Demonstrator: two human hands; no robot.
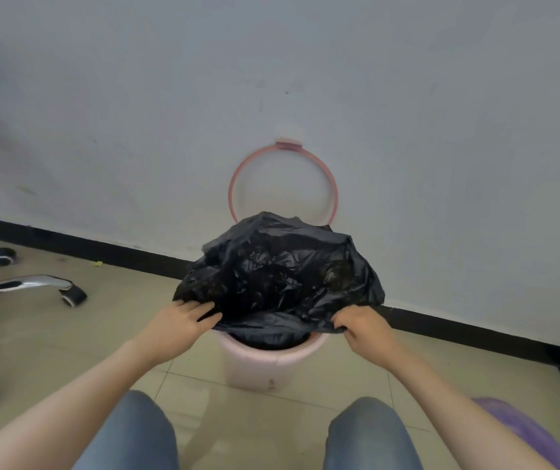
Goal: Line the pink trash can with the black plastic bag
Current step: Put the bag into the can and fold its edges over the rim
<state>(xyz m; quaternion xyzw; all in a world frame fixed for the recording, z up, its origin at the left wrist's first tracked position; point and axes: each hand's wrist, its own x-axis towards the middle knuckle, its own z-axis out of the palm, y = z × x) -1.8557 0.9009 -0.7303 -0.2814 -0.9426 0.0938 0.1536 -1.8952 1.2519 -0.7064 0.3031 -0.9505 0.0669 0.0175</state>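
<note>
Single head-worn wide-angle view, looking forward and steeply down, close over knees [129,432], tiled floor [68,340] and nearby white wall [407,130].

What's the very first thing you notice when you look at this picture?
A big crumpled black plastic bag puffs up in the middle, over a pink trash can on the tiled floor. The left hand and right hand grip its near edge. Behind, a pink ring stands against the wall.

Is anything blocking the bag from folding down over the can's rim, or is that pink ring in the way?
Nothing visible blocks it. The pink ring is flipped up against the wall, behind the pink trash can. The left hand and right hand already grip the black plastic bag, whose billowing hides the far rim.
</note>
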